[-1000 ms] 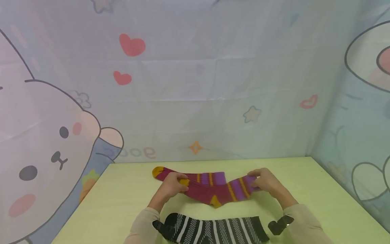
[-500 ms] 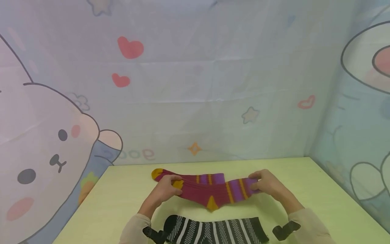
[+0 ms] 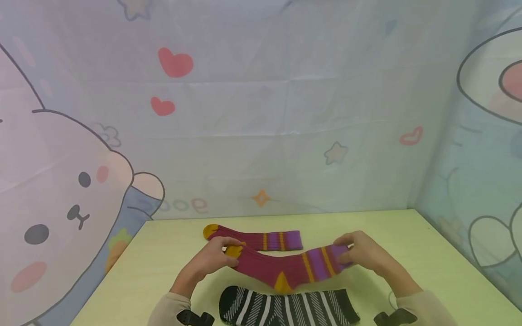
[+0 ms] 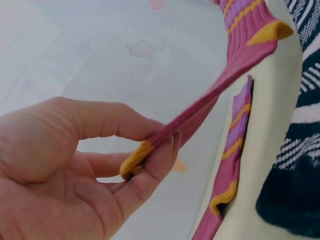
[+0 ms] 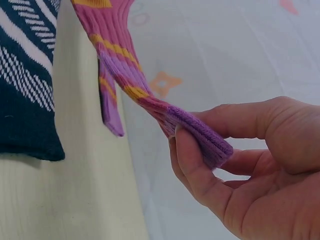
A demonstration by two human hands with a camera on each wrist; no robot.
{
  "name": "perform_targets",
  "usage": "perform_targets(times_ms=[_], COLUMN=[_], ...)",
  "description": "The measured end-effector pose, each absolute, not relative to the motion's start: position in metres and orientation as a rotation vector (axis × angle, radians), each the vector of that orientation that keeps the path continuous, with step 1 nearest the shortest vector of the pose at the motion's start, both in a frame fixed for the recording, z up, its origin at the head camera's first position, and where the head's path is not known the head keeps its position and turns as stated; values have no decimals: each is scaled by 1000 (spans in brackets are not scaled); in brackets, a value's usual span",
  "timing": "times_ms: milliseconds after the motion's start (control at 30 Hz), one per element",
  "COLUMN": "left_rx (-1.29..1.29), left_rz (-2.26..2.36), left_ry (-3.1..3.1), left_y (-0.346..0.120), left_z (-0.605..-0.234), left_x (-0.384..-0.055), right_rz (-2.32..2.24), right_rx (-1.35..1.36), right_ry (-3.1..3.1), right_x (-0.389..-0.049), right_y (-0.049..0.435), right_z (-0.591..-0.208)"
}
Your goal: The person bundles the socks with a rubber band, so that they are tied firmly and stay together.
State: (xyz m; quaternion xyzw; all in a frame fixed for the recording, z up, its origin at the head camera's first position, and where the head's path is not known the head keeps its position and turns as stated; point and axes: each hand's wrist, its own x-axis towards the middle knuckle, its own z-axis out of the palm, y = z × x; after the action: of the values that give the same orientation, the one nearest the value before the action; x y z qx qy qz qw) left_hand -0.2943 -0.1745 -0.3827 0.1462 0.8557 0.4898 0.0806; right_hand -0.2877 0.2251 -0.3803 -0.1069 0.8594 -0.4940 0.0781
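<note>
Shifted lower in frame since the earlier view, the maroon sock (image 3: 265, 267) spans lower centre, toe pinched by the left hand (image 3: 211, 257), cuff by the right hand (image 3: 364, 253); lifting appears done, laying down not yet, the matching sock (image 3: 248, 239) lying just above

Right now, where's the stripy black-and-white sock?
In the head view, the black-and-white sock lies on the pale table at the bottom middle, just below the maroon sock that the left hand and right hand hold.
</note>
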Motion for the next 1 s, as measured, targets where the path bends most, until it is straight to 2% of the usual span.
perform_targets(times_ms=[267, 700, 1000], left_rx=[455, 627, 630], left_rz=[1443, 1330, 1169], left_ry=[2543, 2301, 2312], left_y=[-181, -194, -203], left_z=[-377, -371, -370], left_x=[-284, -275, -273], right_rz=[-1485, -1318, -1227], right_rx=[-374, -554, -606], right_ry=[2539, 2443, 2354], right_x=[-279, -275, -271], right_y=[229, 232, 231], right_z=[-374, -378, -381])
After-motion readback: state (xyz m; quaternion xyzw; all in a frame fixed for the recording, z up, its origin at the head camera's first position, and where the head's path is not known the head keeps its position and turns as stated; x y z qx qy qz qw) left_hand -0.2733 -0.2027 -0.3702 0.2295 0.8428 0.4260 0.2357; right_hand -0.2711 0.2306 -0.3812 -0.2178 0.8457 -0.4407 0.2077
